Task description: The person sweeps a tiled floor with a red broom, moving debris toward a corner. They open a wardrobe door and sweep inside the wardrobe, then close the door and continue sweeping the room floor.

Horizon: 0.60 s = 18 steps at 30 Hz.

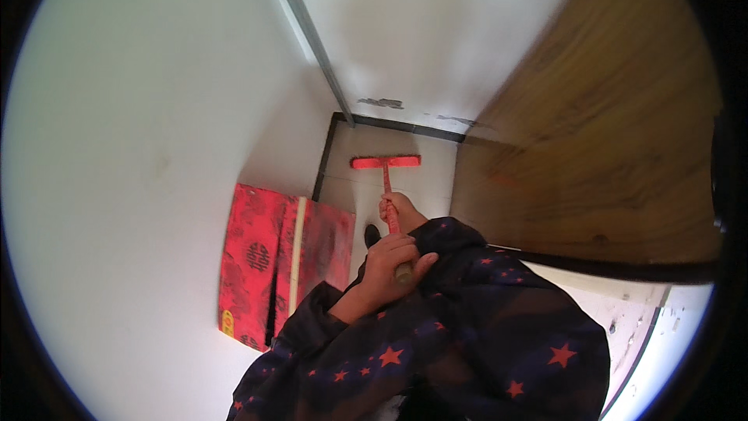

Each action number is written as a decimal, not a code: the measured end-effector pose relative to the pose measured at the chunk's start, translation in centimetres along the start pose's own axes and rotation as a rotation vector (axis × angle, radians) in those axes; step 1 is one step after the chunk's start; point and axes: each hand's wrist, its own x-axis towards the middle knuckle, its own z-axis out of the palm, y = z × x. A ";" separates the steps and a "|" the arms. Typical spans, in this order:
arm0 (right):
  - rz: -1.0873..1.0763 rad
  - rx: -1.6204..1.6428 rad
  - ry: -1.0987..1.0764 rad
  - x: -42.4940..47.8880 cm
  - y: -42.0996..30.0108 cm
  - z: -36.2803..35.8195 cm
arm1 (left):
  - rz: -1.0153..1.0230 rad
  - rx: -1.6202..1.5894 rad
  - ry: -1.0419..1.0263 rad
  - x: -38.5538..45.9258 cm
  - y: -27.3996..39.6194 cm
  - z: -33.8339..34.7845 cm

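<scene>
A broom with a wide red head (385,162) stands on the tiled floor, its dark bristles showing along the edge. Its red-patterned handle (387,181) runs back towards my body. My right hand (402,210) is closed around the handle partway down. Nearer to me, my left hand (390,266) wraps the top of the handle, and the tan handle end (403,272) pokes out by the thumb. Both arms are in dark sleeves printed with red stars. Part of a dark shoe (371,235) shows beside the handle.
On my left, a red patterned box-like piece (251,263) with a pale strip (297,257) stands by the white wall (146,158). A wooden door (596,146) borders the right. Dark skirting (403,124) edges the tiled floor (432,158); a grey pipe (310,29) runs down the corner.
</scene>
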 end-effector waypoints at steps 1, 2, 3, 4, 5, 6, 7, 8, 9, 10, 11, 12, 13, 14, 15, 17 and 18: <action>0.082 -0.056 0.054 -0.8 -1.8 2.7 | 0.026 -0.013 -0.011 1.6 -0.4 -1.1; 0.060 -0.133 0.018 -1.2 -2.6 4.1 | 0.052 -0.018 -0.010 2.9 -0.5 -2.1; 0.035 -0.209 -0.021 -1.5 -3.2 5.1 | 0.067 -0.072 -0.017 4.2 -0.3 -3.2; 0.004 -0.281 -0.065 -1.8 -4.2 7.1 | 0.088 -0.122 -0.029 5.6 -0.3 -4.3; 0.122 -0.359 -0.018 -2.0 -5.6 9.3 | 0.108 -0.171 -0.040 6.9 -0.4 -5.4; 0.076 -0.388 -0.073 -1.9 -6.1 10.7 | 0.113 -0.185 -0.082 8.0 -0.8 -6.5; 0.036 -0.415 -0.120 -1.7 -6.3 11.6 | 0.111 -0.206 -0.123 9.1 -1.2 -7.6; -0.002 -0.442 -0.168 -1.1 -6.5 12.4 | 0.108 -0.227 -0.162 10.0 -1.8 -8.7; 0.032 -0.453 -0.230 -0.4 -6.4 13.4 | 0.095 -0.160 -0.042 10.4 -2.0 -9.5; 0.017 -0.451 -0.185 0.6 -6.3 14.2 | 0.098 -0.111 0.053 11.0 -2.8 -10.0; 0.005 -0.451 -0.142 1.6 -6.1 15.1 | 0.099 -0.060 0.150 11.6 -3.5 -10.6; 0.049 -0.582 -0.145 3.0 -6.8 15.6 | 0.065 -0.030 0.198 12.2 -4.1 -11.5; 0.094 -0.718 -0.153 4.4 -7.5 16.0 | 0.029 0.001 0.247 12.7 -4.6 -12.5; 0.143 -0.851 -0.167 5.9 -8.5 16.5 | -0.008 0.033 0.299 13.2 -5.3 -13.3; 0.208 -1.132 -0.087 7.8 -9.8 17.3 | -0.045 0.030 0.345 13.6 -5.9 -13.9; -0.023 -1.582 0.119 13.0 -11.8 16.7 | -0.130 0.032 0.457 14.5 -7.1 -14.7; -0.343 -1.723 0.217 15.8 -12.7 15.9 | -0.185 0.073 0.482 14.9 -7.1 -14.9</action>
